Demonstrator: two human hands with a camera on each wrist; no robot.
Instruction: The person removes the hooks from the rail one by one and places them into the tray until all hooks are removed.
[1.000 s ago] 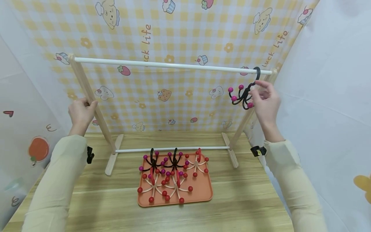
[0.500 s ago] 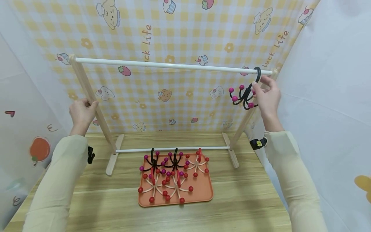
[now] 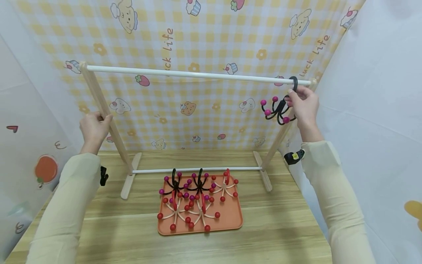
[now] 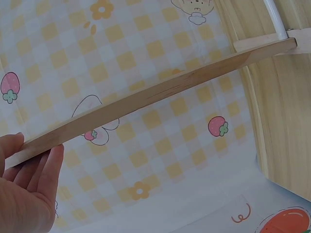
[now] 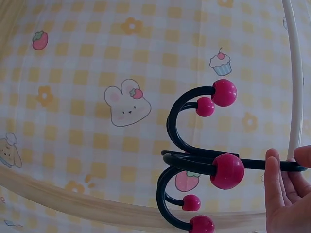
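Observation:
At the right end of the white top rail, a black multi-arm hook hanger with pink ball tips hangs by its curved hook. My right hand pinches this hook just under the rail, thumb in front. Close up in the right wrist view, the hanger lies sideways in the picture and the fingers meet its stem near the rail. My left hand grips the left wooden post about halfway up. The left wrist view shows thumb and fingers on either side of that post.
An orange tray on the wooden table holds two black hangers and three beige ones with red hooks and ball tips. Behind it runs a white lower bar between the rack's feet. A checked cloth hangs behind.
My right hand has shifted up along the hanger, from beside its stem to the curved hook. The hanger stays on the rail, and the left hand keeps its hold.

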